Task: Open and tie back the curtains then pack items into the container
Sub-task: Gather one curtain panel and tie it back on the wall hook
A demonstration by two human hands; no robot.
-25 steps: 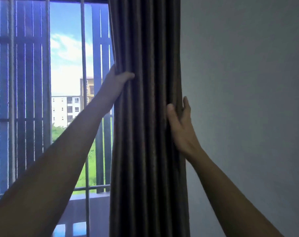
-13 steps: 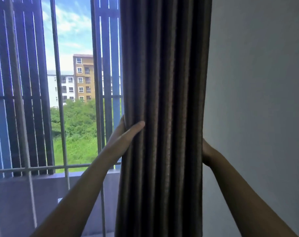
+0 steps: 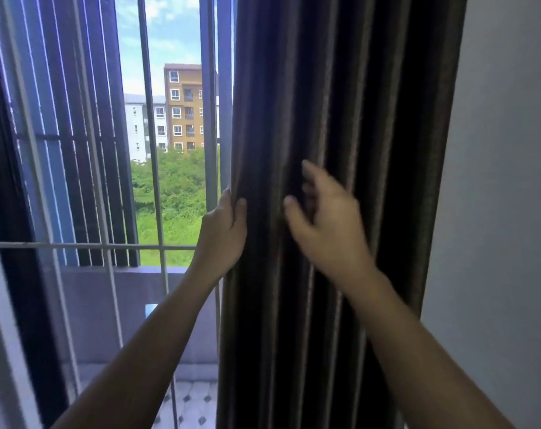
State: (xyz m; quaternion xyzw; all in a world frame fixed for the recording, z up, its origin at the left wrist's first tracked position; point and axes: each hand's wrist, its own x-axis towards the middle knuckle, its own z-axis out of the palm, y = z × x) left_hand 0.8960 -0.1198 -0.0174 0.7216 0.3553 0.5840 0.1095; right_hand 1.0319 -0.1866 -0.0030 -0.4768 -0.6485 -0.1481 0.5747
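The left hand (image 3: pixel 224 233) grips the curtain (image 3: pixel 371 119) edge; the right hand (image 3: pixel 325 224) is loosely spread.

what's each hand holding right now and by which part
The left hand grips the gathered curtain by its left edge, thumb in front. The right hand is at the front folds with loose fingers, blurred; no grip shows.

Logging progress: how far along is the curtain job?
Done: curtain drawn aside, bunched by the wall, window uncovered. In hand: left hand grips its edge; right hand at the folds, grip unclear. Left: tying back and packing, nothing for either in view.
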